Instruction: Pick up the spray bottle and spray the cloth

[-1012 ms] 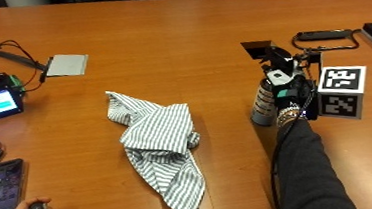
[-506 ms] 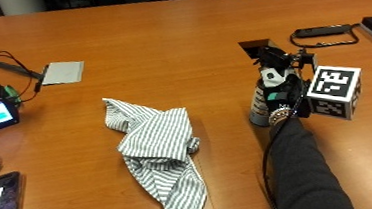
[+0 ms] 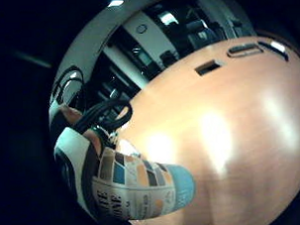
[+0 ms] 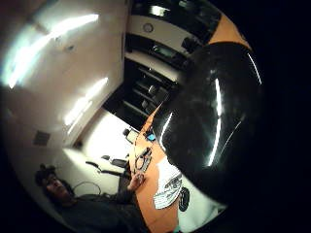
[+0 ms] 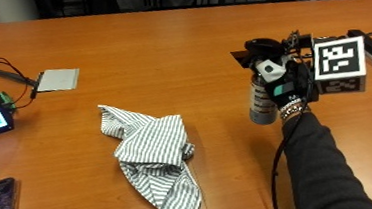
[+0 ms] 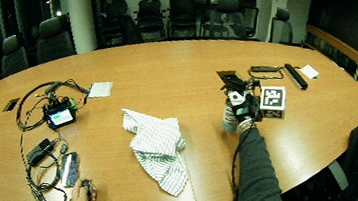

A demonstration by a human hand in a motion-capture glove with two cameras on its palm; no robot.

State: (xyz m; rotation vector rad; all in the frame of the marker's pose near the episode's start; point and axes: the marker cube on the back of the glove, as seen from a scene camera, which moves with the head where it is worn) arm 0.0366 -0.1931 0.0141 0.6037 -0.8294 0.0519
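1. while the gloved right hand is wrapped round the spray bottle, the striped cloth lies crumpled on the wooden table well apart from it, off toward the middle of the table from the hand
2. that is the relation the coming move turns on, as i judge it: the nozzle has to face the cloth, and the bottle stands upright with its long axis vertical, so only its head needs to point across the bare stretch of table between them
3. the bottle appears to sit at or just above the tabletop; i cannot tell from the outside view whether its base touches the wood
4. the right hand is the only hand on the task; a bare hand shows only at the near table edge in the wide view, far from both bottle and cloth
5. how the bottle looks: a slim cylinder with a pale, printed label, seen close in the little finger side palm view as blocks of blue, orange and dark colour with lettering on the label, and a dark trigger head on top
6. the cloth is white with thin dark stripes, bunched in folds, one long tail trailing toward the near edge of the table
7. which way the nozzle points cannot be read for certain
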